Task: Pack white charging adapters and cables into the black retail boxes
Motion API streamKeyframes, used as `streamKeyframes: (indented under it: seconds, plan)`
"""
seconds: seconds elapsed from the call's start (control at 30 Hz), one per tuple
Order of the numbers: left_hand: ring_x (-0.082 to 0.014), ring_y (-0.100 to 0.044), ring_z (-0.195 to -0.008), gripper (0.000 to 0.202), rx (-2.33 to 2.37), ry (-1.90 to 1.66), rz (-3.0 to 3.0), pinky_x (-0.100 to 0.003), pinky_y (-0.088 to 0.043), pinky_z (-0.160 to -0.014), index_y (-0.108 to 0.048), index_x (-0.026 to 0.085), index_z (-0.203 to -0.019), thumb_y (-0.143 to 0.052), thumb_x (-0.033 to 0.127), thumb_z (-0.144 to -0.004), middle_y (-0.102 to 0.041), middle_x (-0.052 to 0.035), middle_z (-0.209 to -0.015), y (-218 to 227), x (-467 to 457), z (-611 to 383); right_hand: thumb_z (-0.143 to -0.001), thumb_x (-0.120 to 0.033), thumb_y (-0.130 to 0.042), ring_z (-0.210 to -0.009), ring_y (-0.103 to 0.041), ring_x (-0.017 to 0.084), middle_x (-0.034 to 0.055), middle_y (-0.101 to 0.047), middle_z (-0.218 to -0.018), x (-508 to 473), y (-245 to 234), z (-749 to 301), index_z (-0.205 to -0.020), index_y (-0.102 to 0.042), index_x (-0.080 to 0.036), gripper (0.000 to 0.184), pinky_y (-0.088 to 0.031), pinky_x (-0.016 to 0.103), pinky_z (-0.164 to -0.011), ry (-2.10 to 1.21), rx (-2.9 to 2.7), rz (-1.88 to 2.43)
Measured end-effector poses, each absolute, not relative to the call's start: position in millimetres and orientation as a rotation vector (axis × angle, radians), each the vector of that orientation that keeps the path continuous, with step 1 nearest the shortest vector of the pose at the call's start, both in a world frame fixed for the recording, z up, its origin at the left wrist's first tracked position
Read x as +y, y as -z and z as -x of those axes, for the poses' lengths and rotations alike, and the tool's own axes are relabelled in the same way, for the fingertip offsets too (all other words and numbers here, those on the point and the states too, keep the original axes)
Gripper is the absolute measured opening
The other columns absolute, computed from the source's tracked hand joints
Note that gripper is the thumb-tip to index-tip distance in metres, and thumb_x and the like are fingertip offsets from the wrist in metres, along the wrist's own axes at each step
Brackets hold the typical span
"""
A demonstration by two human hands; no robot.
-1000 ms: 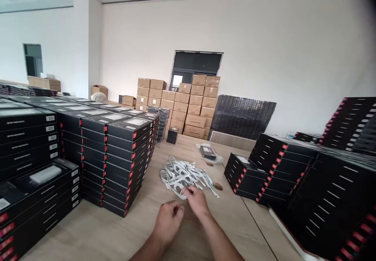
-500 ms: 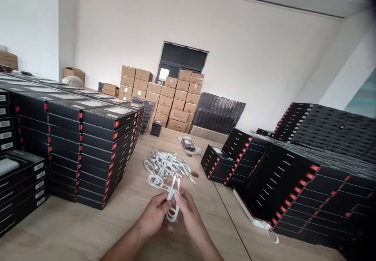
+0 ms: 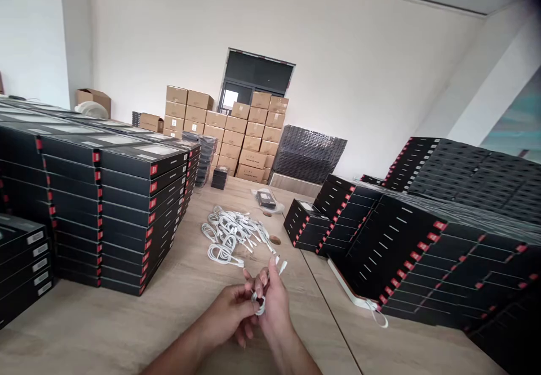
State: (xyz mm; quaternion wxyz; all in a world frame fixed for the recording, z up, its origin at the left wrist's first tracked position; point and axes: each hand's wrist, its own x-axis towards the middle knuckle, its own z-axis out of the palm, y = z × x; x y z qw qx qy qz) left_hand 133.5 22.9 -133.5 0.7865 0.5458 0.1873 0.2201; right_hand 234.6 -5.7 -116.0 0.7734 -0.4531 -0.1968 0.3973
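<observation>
Both of my hands are together above the wooden table (image 3: 127,330), low in the middle of the view. My left hand (image 3: 230,314) and my right hand (image 3: 273,304) are closed around one coiled white cable (image 3: 260,302), whose plug ends stick up between my fingers. Just beyond my hands lies a loose pile of white cables (image 3: 234,234) on the table.
Tall stacks of black boxes with red tabs (image 3: 127,206) stand on the left, and more stacks of black boxes (image 3: 422,245) fill the right. A white power strip (image 3: 350,290) lies by the right stacks. Brown cartons (image 3: 236,138) and black trays (image 3: 308,155) stand at the far wall.
My right hand picked one cable out of the pile and brought it toward me; both hands now hold it together. The view has swung to the right.
</observation>
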Motion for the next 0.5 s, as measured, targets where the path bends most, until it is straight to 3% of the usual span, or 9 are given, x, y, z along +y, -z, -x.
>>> streamKeyframes:
  seconds: [0.13, 0.27, 0.37, 0.5]
  plan:
    - [-0.0093, -0.049, -0.033, 0.041, 0.421, -0.433, -1.166, -0.018, -0.033, -0.029, -0.055, 0.019, -0.087, -0.061, 0.056, -0.073, -0.055, 0.0057, -0.054, 131.3, 21.6, -132.0, -0.074, -0.070, -0.062, -0.070, -0.069, 0.022, 0.0005, -0.060, -0.048, -8.0, 115.7, -228.3, -0.055, -0.054, -0.022, 0.052, -0.054, 0.030, -0.065, -0.952, -0.489, 0.987]
    - [-0.0077, -0.047, -0.034, 0.037, 0.455, -0.469, -1.173, -0.018, -0.032, -0.031, -0.052, 0.019, -0.083, -0.061, 0.054, -0.071, -0.055, 0.0065, -0.054, 131.6, 23.4, -130.0, -0.073, -0.068, -0.064, -0.071, -0.067, 0.022, 0.0078, -0.075, -0.082, -12.4, 111.2, -238.4, -0.074, -0.070, -0.019, 0.049, -0.051, 0.031, -0.064, -0.903, -0.647, 1.080]
    - [-0.0061, -0.042, -0.032, 0.031, 0.516, -0.513, -1.173, -0.017, -0.025, -0.030, -0.049, 0.020, -0.075, -0.060, 0.048, -0.069, -0.053, 0.0070, -0.051, 133.1, 25.0, -129.6, -0.071, -0.061, -0.072, -0.073, -0.064, 0.021, 0.0060, -0.073, -0.079, -14.1, 112.1, -251.6, -0.079, -0.075, -0.018, 0.044, -0.048, 0.030, -0.069, -0.814, -0.798, 1.157]
    - [-0.0047, -0.031, -0.028, 0.027, 0.571, -0.535, -1.150, -0.018, -0.015, -0.030, -0.046, 0.022, -0.071, -0.058, 0.046, -0.065, -0.047, 0.0092, -0.044, 131.7, 25.2, -129.7, -0.074, -0.060, -0.070, -0.062, -0.056, 0.016, 0.0011, -0.065, -0.064, -12.9, 117.8, -260.0, -0.084, -0.076, -0.017, 0.045, -0.043, 0.028, -0.061, -0.838, -0.866, 1.195]
